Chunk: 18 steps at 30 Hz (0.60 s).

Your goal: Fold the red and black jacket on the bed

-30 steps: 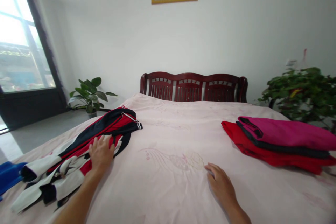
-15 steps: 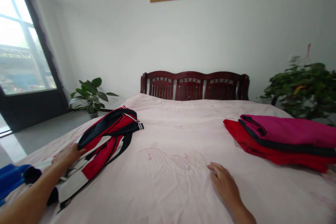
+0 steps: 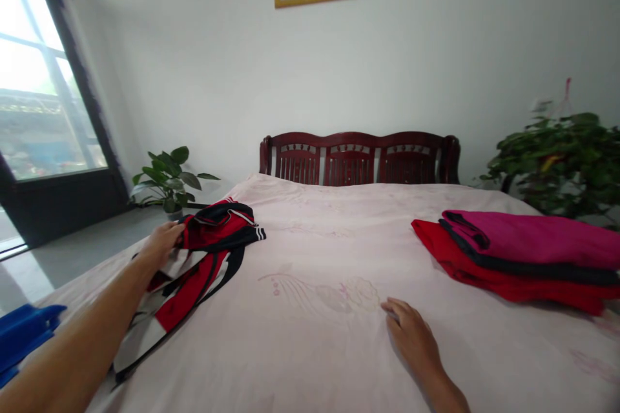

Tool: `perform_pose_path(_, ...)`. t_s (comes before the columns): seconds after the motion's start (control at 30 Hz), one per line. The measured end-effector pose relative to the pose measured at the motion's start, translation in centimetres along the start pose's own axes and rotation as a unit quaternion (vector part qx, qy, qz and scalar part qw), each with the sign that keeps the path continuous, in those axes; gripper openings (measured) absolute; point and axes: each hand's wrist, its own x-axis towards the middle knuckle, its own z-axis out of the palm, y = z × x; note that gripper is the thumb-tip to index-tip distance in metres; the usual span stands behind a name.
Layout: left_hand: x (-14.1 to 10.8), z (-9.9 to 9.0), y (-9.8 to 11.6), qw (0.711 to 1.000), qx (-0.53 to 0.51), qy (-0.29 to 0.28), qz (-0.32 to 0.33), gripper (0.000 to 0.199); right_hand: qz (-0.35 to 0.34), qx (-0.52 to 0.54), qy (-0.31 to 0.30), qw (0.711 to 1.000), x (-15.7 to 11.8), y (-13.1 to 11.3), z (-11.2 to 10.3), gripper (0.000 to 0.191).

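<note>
— Red, black and white sports garment [image 3: 194, 300], where does it lie?
— It lies crumpled on the left part of the bed, on a pale pink bedsheet [image 3: 310, 361].
— And the left hand [image 3: 162, 245]?
— Its fingers [image 3: 172, 230] are bent and closed on the white part of the garment, near the top.
— The right hand [image 3: 411, 335]?
— It rests open on the sheet, a little curled, and has hold of nothing.
— What is around them?
— To the right lies a folded magenta and red clothes stack [image 3: 523, 248]. At far left is a blue thing [image 3: 22, 335]. Behind stands a dark red wooden headboard [image 3: 358, 158].
</note>
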Motion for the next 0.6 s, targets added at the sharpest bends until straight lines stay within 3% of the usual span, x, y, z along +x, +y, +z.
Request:
perform_pose_path(0.1, -1.4, 3.9, 6.0, 0.990, -0.104, -0.076, 0.051, 0.024, 0.002, 0.009, 0.000, 1.000, 0.0, 0.0, 0.0, 0.043)
perform_pose_path(0.23, -8.6, 11.3, 12.5, 0.954, -0.175, -0.216, 0.115, 0.023, 0.000, 0.026, 0.005, 1.000, -0.1, 0.3, 0.1, 0.043)
perform_pose_path(0.33, -15.6, 15.0, 14.4, 0.847, -0.195, -0.465, 0.170, 0.013, -0.001, 0.042, 0.010, 0.999, -0.1, 0.4, 0.1, 0.044)
perform_pose_path(0.37, -17.4, 15.6, 14.5, 0.818, -0.170, -0.514, 0.196, 0.010, 0.000, 0.045, 0.010, 0.999, -0.1, 0.4, 0.1, 0.044)
perform_pose_path(0.43, -19.6, 15.8, 14.1, 0.811, -0.113, -0.516, 0.253, 0.010, 0.004, 0.052, 0.005, 0.999, -0.1, 0.2, -0.1, 0.045)
perform_pose_path(0.5, -19.9, 15.4, 13.1, 0.838, -0.077, -0.460, 0.284, 0.013, 0.011, 0.057, 0.002, 0.998, -0.1, 0.0, -0.2, 0.046)
perform_pose_path(0.6, -18.1, 14.4, 10.9, 0.885, -0.028, -0.380, 0.268, 0.020, 0.023, 0.061, -0.003, 0.998, -0.2, -0.4, -0.6, 0.046)
